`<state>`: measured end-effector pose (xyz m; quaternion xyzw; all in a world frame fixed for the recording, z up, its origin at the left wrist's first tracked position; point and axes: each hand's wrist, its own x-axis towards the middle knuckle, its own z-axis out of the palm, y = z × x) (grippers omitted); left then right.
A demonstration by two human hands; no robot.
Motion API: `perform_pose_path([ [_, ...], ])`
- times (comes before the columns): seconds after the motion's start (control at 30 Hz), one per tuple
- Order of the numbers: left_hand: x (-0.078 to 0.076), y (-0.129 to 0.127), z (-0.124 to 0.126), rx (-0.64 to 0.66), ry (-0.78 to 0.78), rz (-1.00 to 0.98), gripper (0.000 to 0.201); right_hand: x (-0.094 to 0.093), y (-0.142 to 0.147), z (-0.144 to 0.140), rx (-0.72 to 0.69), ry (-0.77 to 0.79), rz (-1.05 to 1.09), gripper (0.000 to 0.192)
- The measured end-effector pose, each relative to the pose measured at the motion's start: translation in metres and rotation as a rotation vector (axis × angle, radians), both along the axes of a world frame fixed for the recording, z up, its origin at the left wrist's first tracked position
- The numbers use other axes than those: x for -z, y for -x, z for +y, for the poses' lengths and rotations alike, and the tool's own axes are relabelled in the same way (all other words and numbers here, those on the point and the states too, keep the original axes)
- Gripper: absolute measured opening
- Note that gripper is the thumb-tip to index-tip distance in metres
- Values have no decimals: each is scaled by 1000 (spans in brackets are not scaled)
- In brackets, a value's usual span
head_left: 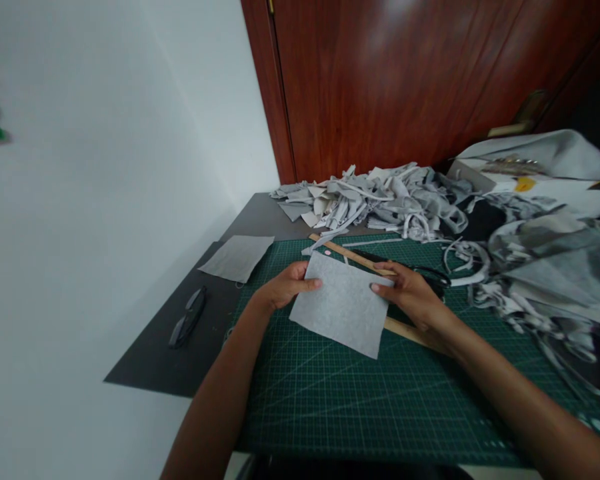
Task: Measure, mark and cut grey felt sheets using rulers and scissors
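A grey rectangular felt sheet (341, 305) is held over the green gridded cutting mat (330, 400).

The sheet is pinched at its 9 o'clock edge by the left hand (285, 287) and at 3 o'clock by the right hand (410, 293) — each grip closed on it; a long wooden ruler (353, 257) lies beneath, grey fabric scraps (375, 200) at 12 o'clock.

ruler (365, 261) mid hidden under felt sheet (341, 304) | scissors (430, 275) partly behind right hand (409, 293)
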<state>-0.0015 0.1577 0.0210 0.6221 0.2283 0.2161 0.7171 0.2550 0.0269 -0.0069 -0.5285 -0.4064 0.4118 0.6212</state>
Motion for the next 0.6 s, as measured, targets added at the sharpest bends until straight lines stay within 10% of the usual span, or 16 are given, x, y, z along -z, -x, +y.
perform_pose_path([
  [0.6, -7, 3, 8, 161, -210, 283, 44, 0, -12, 4, -3, -39, -124, 40],
])
